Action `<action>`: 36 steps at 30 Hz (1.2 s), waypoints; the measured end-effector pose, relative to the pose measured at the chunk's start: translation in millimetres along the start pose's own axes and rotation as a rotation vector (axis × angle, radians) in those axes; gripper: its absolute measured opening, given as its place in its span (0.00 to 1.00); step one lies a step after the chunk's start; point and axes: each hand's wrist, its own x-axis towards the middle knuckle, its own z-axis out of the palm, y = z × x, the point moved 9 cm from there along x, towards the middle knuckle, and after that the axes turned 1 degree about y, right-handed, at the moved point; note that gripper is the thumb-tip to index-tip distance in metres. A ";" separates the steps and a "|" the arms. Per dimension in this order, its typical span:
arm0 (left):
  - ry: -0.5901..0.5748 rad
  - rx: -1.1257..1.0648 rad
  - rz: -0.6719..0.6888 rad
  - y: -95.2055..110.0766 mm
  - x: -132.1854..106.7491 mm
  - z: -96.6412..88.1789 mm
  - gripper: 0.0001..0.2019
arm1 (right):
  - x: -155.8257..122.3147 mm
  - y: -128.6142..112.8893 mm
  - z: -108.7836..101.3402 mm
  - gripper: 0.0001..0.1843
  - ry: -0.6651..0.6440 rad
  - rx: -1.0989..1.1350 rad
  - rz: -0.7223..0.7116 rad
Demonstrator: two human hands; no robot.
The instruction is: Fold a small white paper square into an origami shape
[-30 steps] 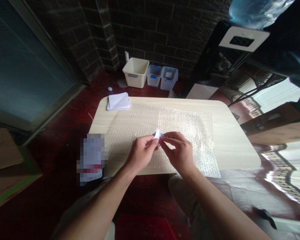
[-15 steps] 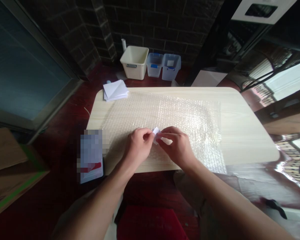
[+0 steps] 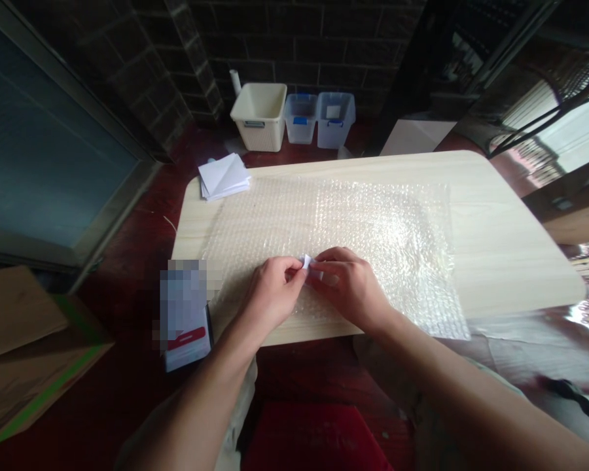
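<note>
A small folded piece of white paper [image 3: 306, 261] is pinched between both hands above the near middle of the table. My left hand [image 3: 277, 285] grips its left side with thumb and forefinger. On the other side, my right hand [image 3: 348, 282] has its fingers closed on the paper's right part, which they partly cover. Beneath the hands lies a clear sheet of bubble wrap [image 3: 373, 222], spread flat over much of the table. A stack of white paper sheets [image 3: 224, 176], the top one creased, rests at the table's far left corner.
The pale wooden table [image 3: 510, 222] has rounded corners. Beyond it on the floor stand a cream bin [image 3: 260, 124] and two clear plastic boxes [image 3: 334, 124]. A cardboard box [image 3: 24, 353] is at the left, and a partly blurred-out screen [image 3: 186, 347] stands by the table's left edge.
The paper between my fingers has turned a little and shows a smaller upright fold. My hands stay nearly in place, while the view has shifted and tilted slightly.
</note>
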 end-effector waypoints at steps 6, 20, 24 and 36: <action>-0.016 0.129 0.070 6.7 -2.8 -3.4 0.08 | -1.6 3.6 4.5 0.09 -0.024 -0.007 -0.016; -0.040 0.195 0.084 12.8 -2.0 -2.7 0.08 | -3.5 4.8 6.0 0.08 -0.001 0.013 -0.037; -0.025 0.196 0.153 17.8 -1.6 -1.8 0.09 | -4.0 5.7 6.6 0.07 0.006 0.008 -0.038; 0.042 0.226 0.075 16.7 -3.5 -4.5 0.09 | -4.3 7.4 8.5 0.08 0.027 0.038 -0.010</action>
